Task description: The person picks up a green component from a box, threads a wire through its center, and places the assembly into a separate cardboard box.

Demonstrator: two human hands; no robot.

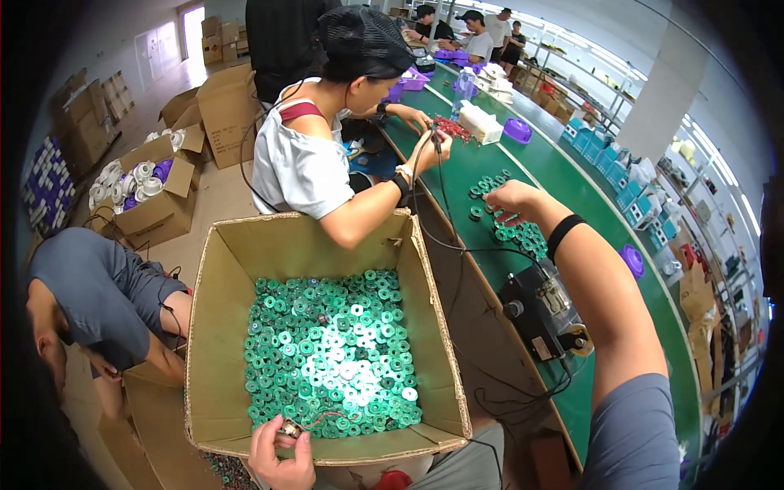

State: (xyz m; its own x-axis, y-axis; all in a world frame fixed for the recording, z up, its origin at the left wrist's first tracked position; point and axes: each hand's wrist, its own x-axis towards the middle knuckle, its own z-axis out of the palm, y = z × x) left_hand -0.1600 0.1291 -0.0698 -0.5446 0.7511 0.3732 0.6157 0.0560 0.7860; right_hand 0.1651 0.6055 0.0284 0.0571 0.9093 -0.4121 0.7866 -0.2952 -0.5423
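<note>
My left hand (282, 461) is closed on a small metal motor (291, 427) with thin red wires, held at the near edge of a big cardboard box (327, 451). In that box lies a thick layer of round green discs (327, 359) with centre holes. Over the green bench (572, 408), my right hand (514, 201) reaches out with bent fingers pointing down among more small green discs (523, 237). Whatever its fingertips hold, if anything, is hidden.
Beneath my right forearm stands a black machine (541, 310) with cables. A co-worker (302, 163) sits left of the bench, hands near red parts (449, 126). Another person (98, 286) bends at the left. Cartons (155, 216) with white and purple parts stand behind.
</note>
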